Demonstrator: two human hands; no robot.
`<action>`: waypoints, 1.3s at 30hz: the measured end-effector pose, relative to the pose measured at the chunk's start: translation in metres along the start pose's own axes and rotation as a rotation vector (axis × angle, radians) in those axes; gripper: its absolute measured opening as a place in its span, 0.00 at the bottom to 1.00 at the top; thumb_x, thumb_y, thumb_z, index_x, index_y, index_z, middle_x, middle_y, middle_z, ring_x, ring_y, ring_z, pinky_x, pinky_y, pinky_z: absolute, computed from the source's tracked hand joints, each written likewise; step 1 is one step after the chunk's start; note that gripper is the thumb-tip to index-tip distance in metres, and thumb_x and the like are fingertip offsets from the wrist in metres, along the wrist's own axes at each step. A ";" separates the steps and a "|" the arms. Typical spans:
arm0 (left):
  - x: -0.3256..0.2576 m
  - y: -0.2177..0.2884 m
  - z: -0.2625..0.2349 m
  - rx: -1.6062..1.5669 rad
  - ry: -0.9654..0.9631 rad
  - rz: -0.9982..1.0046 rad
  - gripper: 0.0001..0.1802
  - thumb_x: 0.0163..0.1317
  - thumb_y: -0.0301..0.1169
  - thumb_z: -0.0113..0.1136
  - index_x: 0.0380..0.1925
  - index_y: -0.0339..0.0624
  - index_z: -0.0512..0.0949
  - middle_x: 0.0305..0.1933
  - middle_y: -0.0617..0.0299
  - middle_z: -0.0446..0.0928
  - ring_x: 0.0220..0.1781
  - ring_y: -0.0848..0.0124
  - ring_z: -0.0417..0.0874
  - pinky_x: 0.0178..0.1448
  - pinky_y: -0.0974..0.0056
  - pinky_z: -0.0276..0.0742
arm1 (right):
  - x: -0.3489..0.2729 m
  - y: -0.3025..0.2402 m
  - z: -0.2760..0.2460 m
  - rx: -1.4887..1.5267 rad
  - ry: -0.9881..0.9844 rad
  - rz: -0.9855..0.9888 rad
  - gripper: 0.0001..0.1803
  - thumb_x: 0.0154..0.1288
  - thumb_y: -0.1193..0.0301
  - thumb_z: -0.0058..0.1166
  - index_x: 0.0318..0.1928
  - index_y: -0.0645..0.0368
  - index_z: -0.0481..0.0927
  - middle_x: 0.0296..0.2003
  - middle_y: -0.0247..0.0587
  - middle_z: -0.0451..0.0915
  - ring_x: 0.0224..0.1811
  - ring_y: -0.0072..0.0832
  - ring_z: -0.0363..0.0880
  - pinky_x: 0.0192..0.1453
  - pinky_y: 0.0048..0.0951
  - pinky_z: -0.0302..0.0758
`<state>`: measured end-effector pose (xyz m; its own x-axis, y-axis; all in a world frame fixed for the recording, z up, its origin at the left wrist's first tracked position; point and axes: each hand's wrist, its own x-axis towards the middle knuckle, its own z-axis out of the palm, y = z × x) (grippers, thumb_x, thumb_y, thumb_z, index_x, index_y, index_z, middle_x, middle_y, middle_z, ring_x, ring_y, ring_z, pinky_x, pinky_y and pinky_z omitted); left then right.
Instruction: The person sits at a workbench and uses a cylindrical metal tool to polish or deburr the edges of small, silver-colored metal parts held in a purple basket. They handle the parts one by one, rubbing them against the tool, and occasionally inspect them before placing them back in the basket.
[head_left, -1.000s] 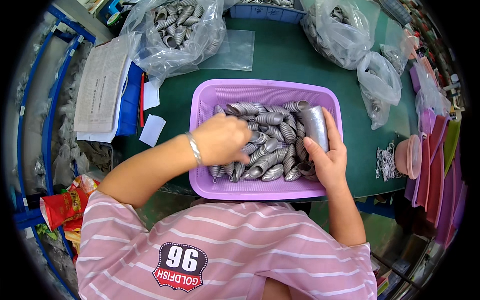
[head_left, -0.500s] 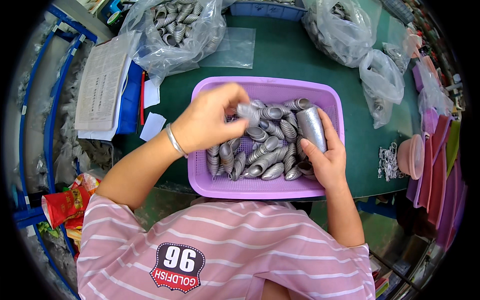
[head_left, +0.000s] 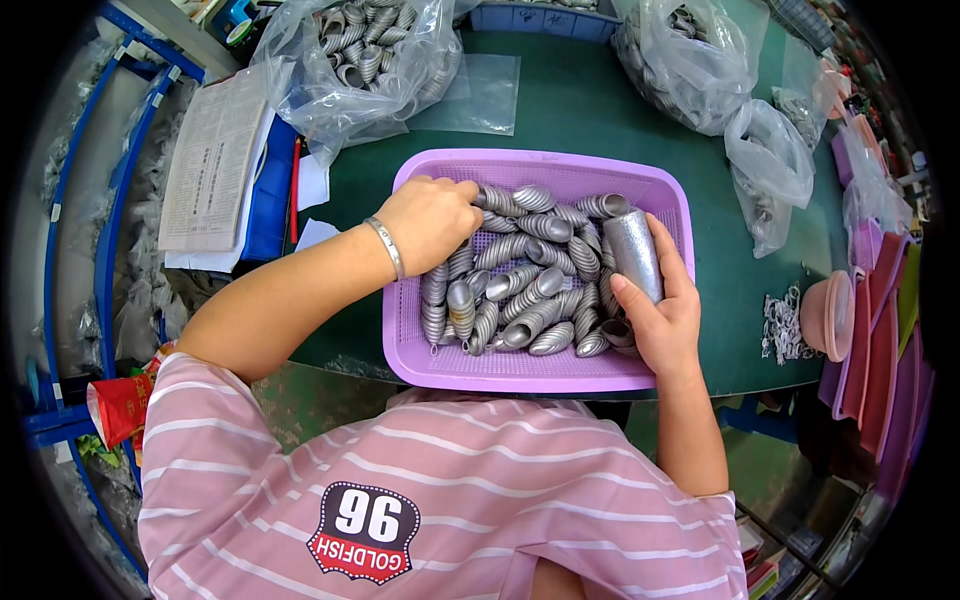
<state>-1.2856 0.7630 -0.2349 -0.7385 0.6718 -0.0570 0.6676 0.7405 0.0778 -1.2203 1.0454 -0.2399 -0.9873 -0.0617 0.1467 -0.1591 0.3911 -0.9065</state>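
A lilac plastic basket (head_left: 540,382) on the table holds many short, slant-cut ribbed metal tubes (head_left: 535,325), grey and spiral-grooved. My left hand (head_left: 430,222), a metal bangle at its wrist, reaches over the basket's far left corner. Its fingers are bent and closed at the end of one ribbed metal tube (head_left: 497,201); the thumb is mostly hidden. At the basket's right side, my right hand (head_left: 660,315) grips a smooth silvery cylinder (head_left: 633,255), tilted over the tubes, with thumb in front and fingers behind.
Clear plastic bags of similar metal pieces stand at the far left (head_left: 365,85) and far right (head_left: 685,70), with a blue bin (head_left: 545,20) between them. Papers (head_left: 215,165) lie left. A pink cup (head_left: 825,315) and a pile of small white pieces (head_left: 782,325) sit right.
My left hand has moved left and down from above the basket's middle, where it held a blurred ribbed tube, to the far left corner. My right hand still grips the cylinder.
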 end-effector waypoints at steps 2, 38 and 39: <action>0.000 -0.002 -0.001 -0.172 0.103 -0.010 0.05 0.52 0.22 0.59 0.31 0.39 0.78 0.36 0.54 0.76 0.37 0.54 0.81 0.39 0.57 0.78 | 0.000 0.000 0.000 0.013 0.003 0.005 0.36 0.55 0.71 0.62 0.65 0.68 0.66 0.56 0.57 0.75 0.57 0.38 0.76 0.61 0.32 0.70; 0.004 0.035 0.009 -0.689 0.469 -0.243 0.09 0.57 0.24 0.65 0.37 0.35 0.76 0.30 0.59 0.76 0.28 0.68 0.80 0.32 0.65 0.76 | 0.006 -0.030 -0.005 -0.063 0.088 -0.279 0.36 0.57 0.74 0.63 0.66 0.68 0.64 0.57 0.57 0.73 0.58 0.43 0.75 0.62 0.36 0.69; 0.004 0.034 0.009 -0.609 0.420 -0.237 0.10 0.56 0.26 0.66 0.36 0.36 0.77 0.30 0.58 0.76 0.30 0.65 0.79 0.34 0.63 0.76 | 0.004 -0.025 -0.001 -0.052 0.093 -0.220 0.36 0.57 0.73 0.62 0.66 0.68 0.64 0.57 0.57 0.73 0.58 0.43 0.75 0.62 0.36 0.69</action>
<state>-1.2652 0.7912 -0.2413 -0.9103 0.3425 0.2323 0.4072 0.6406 0.6510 -1.2198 1.0367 -0.2160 -0.9240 -0.0673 0.3764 -0.3679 0.4244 -0.8274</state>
